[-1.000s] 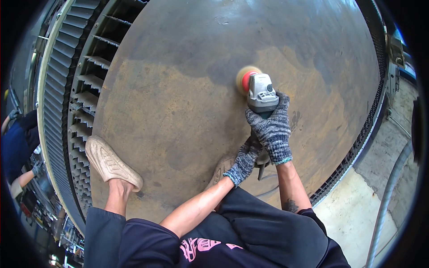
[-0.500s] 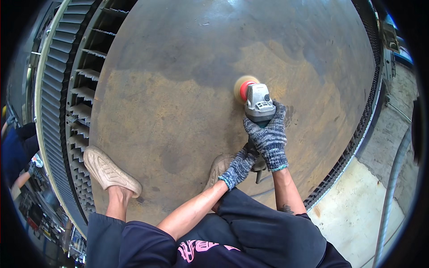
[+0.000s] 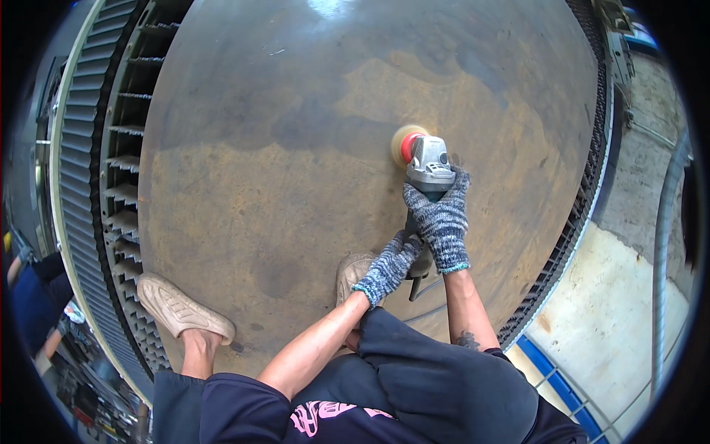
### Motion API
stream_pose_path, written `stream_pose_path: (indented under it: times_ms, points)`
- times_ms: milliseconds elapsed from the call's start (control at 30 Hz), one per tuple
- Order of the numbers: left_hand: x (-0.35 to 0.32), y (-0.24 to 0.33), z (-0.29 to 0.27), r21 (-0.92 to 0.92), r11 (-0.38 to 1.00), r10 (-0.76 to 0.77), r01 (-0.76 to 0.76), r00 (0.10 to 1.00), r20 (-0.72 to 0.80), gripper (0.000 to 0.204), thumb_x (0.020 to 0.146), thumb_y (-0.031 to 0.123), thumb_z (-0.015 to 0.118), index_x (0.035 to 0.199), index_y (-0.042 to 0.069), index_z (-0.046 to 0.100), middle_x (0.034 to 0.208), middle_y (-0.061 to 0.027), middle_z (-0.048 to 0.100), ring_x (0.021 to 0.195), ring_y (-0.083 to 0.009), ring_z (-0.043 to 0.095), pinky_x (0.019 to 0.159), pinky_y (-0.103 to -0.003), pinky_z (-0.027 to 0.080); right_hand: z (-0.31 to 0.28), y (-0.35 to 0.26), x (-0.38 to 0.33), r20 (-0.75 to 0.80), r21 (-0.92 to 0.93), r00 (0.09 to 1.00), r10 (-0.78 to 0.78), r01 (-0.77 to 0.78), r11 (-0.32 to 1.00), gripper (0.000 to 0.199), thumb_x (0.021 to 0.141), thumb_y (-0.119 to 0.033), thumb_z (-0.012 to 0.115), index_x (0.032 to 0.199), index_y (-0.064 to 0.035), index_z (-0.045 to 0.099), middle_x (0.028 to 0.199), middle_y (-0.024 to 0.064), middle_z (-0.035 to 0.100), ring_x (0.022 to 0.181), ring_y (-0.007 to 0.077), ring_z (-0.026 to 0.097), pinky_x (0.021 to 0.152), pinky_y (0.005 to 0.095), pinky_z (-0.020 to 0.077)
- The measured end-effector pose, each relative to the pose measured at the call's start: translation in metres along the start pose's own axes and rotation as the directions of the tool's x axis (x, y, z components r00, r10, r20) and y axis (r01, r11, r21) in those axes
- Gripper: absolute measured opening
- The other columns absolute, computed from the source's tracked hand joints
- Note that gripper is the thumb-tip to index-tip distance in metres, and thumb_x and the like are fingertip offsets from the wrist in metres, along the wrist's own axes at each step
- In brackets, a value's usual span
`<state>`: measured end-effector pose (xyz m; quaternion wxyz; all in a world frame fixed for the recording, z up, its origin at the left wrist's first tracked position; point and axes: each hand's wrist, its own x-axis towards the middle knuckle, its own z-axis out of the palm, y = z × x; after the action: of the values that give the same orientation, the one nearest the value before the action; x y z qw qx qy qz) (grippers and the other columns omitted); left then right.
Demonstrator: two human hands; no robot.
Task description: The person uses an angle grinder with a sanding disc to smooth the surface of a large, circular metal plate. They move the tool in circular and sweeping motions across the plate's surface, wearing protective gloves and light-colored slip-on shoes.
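Both my hands, in grey and black knitted gloves, are closed around an angle grinder (image 3: 430,166). My right hand (image 3: 441,226) grips the body just behind its silver head. Lower and to the left, my left hand (image 3: 392,265) wraps round the rear part. A red hub (image 3: 408,148) carries a round tan disc (image 3: 399,138), blurred as if spinning. The disc is at the surface of a large brown metal plate (image 3: 244,200); whether it touches cannot be made out. Fingers are partly hidden beneath the tool. A dark cord (image 3: 425,314) trails from its rear.
My beige shoes, the left (image 3: 181,307) and the right (image 3: 351,275), stand on the plate. Toothed slats (image 3: 122,194) and a ribbed cover (image 3: 81,148) run along the left. A grey hose (image 3: 660,259) crosses the floor at right. Another person (image 3: 37,303) is at the far left.
The view has turned, so the plate's pale streak and the floor appear shifted left. The grinder is now farther right of that streak. Both hands keep their hold.
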<state>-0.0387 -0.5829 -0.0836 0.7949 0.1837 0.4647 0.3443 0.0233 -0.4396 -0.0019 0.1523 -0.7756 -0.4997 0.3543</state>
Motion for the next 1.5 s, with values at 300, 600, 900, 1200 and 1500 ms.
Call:
stream_pose_path:
  times_ms: [300, 600, 900, 1200, 1500]
  points:
    - [0.009, 0.009, 0.000, 0.100, 0.992, -0.071, 0.072, 0.997, -0.006, 0.045, 0.108, 0.034, 0.057, 0.134, -0.003, 0.057, 0.118, -0.0141, 0.070, 0.106, -0.0194, 0.062, 0.095, -0.033, 0.049, -0.008, 0.011, 0.004, -0.069, 0.086, 0.983, 0.169, -0.163, 0.983, 0.081, 0.077, -0.025, 0.091, 0.137, -0.0061, 0.041, 0.127, 0.0178, 0.062, 0.116, 0.0270, 0.064, 0.102, 0.0397, 0.0514]
    - [0.017, -0.020, -0.014, 0.336, 0.928, 0.250, -0.157, 0.935, -0.253, 0.038, 0.110, 0.023, 0.050, 0.130, -0.008, 0.058, 0.114, -0.0210, 0.070, 0.105, -0.0268, 0.065, 0.094, -0.036, 0.050, 0.018, -0.021, -0.006, 0.013, -0.068, 0.999, 0.029, -0.028, 0.997, 0.087, 0.081, -0.034, 0.085, 0.146, -0.0055, 0.035, 0.128, 0.0222, 0.067, 0.118, 0.0339, 0.068, 0.097, 0.0432, 0.0538]
    - [0.018, -0.049, -0.036, 0.800, 0.597, 0.492, -0.061, 0.816, -0.305, 0.034, 0.109, 0.016, 0.045, 0.132, -0.005, 0.057, 0.123, -0.0210, 0.066, 0.116, -0.0296, 0.062, 0.103, -0.039, 0.047, 0.047, -0.089, -0.018, 0.366, -0.227, 0.921, -0.130, 0.224, 0.948, 0.100, 0.079, -0.046, 0.077, 0.156, 0.0019, 0.034, 0.126, 0.0267, 0.068, 0.112, 0.0404, 0.070, 0.095, 0.0462, 0.0565]
    - [0.039, -0.020, -0.011, 0.526, 0.807, 0.411, -0.269, 0.895, -0.173, 0.033, 0.109, 0.019, 0.045, 0.126, -0.005, 0.060, 0.111, -0.0218, 0.071, 0.104, -0.0318, 0.067, 0.092, -0.040, 0.052, 0.012, -0.024, 0.008, -0.030, 0.031, 0.999, 0.040, -0.039, 0.999, 0.088, 0.080, -0.036, 0.085, 0.145, -0.0008, 0.038, 0.123, 0.0211, 0.067, 0.113, 0.0318, 0.068, 0.097, 0.0419, 0.0537]
    - [0.063, 0.042, 0.031, 0.366, 0.929, 0.024, 0.053, 0.979, -0.204, 0.040, 0.108, 0.029, 0.051, 0.115, -0.007, 0.066, 0.102, -0.0240, 0.073, 0.095, -0.0317, 0.069, 0.088, -0.041, 0.052, -0.029, 0.014, 0.038, -0.213, 0.069, 0.943, 0.255, -0.246, 0.967, 0.086, 0.076, -0.038, 0.092, 0.137, -0.0015, 0.044, 0.127, 0.0222, 0.064, 0.115, 0.0303, 0.066, 0.099, 0.0414, 0.0517]
